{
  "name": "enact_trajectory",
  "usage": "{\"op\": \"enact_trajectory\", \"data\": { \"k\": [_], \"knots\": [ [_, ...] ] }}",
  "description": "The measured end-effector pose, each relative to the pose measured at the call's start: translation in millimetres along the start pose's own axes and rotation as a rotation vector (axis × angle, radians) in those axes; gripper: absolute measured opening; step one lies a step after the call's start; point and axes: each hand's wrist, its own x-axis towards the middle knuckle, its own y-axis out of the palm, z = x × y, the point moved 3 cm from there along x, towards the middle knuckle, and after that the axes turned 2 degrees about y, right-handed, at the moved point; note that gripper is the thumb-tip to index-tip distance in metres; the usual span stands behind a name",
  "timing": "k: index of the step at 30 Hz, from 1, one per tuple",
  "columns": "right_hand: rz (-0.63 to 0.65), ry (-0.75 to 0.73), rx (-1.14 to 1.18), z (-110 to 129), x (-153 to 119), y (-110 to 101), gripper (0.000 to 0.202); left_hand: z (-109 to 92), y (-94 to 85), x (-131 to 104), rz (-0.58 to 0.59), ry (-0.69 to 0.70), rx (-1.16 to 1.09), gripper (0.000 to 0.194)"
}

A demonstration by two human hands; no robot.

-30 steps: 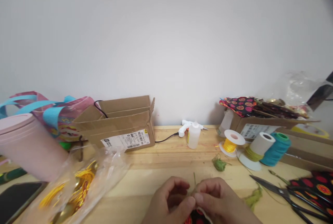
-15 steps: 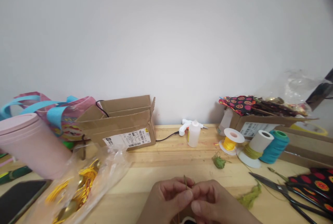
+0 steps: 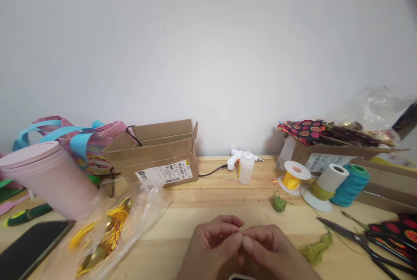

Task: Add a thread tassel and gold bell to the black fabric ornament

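Over a pale wooden table (image 3: 182,223), you bring your left hand (image 3: 213,245) and right hand (image 3: 272,249) together, the thumb and fingers of each clenched in a fine pinch, tips meeting. They appear to grip a small piece between them, though your own fingers cover it and its make cannot be told. At 6 o'clock, just below the pinch, a pale-edged piece (image 3: 241,277) is cut off by the bottom of the frame; whether it joins what you hold is unclear. The work looks to be midway, at a close two-handed stage: no finished result can be made out, so how much is done or left cannot be read.

At 12 o'clock from your hands, a squeeze bottle (image 3: 246,169) partly blocks a corded white tool (image 3: 232,160). A green tangle (image 3: 278,203) lies between 1 and 2, a yellow spool (image 3: 289,181), a teal cone (image 3: 351,189) and a loaded carton (image 3: 298,155) at 2, an olive tuft (image 3: 316,248) and black scissors (image 3: 358,240) at 3, blades pointing your way. A clear plastic bag (image 3: 146,210) of yellow tassels (image 3: 119,219) spreads at 9 beside a phone (image 3: 35,245), an open carton (image 3: 159,154) at 10. Your hands themselves screen the work most
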Motion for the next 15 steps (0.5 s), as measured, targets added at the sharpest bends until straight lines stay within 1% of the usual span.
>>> {"op": "enact_trajectory", "data": {
  "k": [2, 5, 6, 9, 11, 15],
  "knots": [
    [-0.016, 0.016, -0.028, -2.6, 0.1, -1.5, 0.038, -2.2, 1.8, -1.0, -0.008, 0.010, 0.018, 0.013],
    [-0.108, -0.001, -0.082, -6.3, 0.2, -8.4, 0.038, -5.2, 2.4, -1.7, -0.043, 0.005, 0.001, 0.012],
    [-0.121, 0.003, -0.076, -7.5, 0.3, -10.1, 0.037, -5.8, 1.9, -1.7, -0.058, 0.000, -0.004, 0.011],
    [-0.080, 0.068, -0.056, -10.1, 1.0, -9.7, 0.033, -5.9, -0.7, -0.4, -0.081, -0.013, -0.004, 0.010],
    [-0.101, 0.086, -0.042, -9.5, 1.1, -8.2, 0.033, -5.2, -2.5, 1.0, -0.074, -0.003, -0.001, 0.011],
    [-0.206, 0.083, 0.023, -8.3, 0.1, -6.8, 0.034, -5.3, -2.8, 1.2, -0.029, 0.078, 0.059, 0.009]
  ]
}}
